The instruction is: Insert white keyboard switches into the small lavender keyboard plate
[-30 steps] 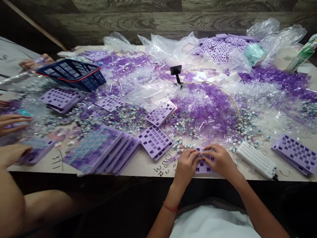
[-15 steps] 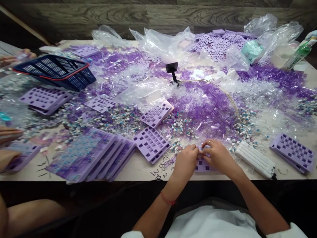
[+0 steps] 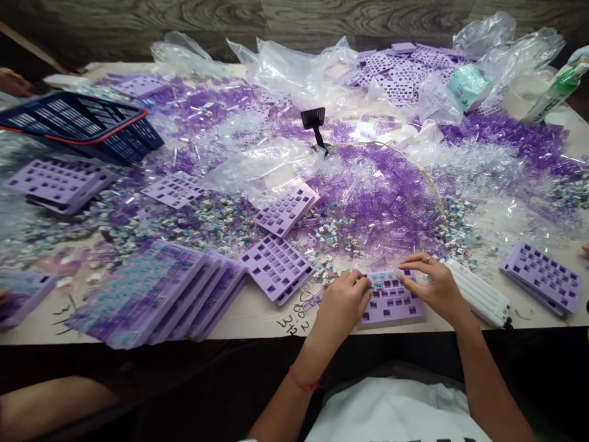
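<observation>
- Head view: left hand (image 3: 345, 301) curls at the plate's (image 3: 394, 308) far left corner, likely steadying it; pinch can't be told.
- Right hand (image 3: 430, 283): thumb and fingers apart by the far right corner.
- Plate lies at table's (image 3: 269, 322) near edge, probably for reach.

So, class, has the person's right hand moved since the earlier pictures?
Yes. The right hand has moved rightward, toward the white ribbed block, whose upper end it now partly covers in this view.
</observation>
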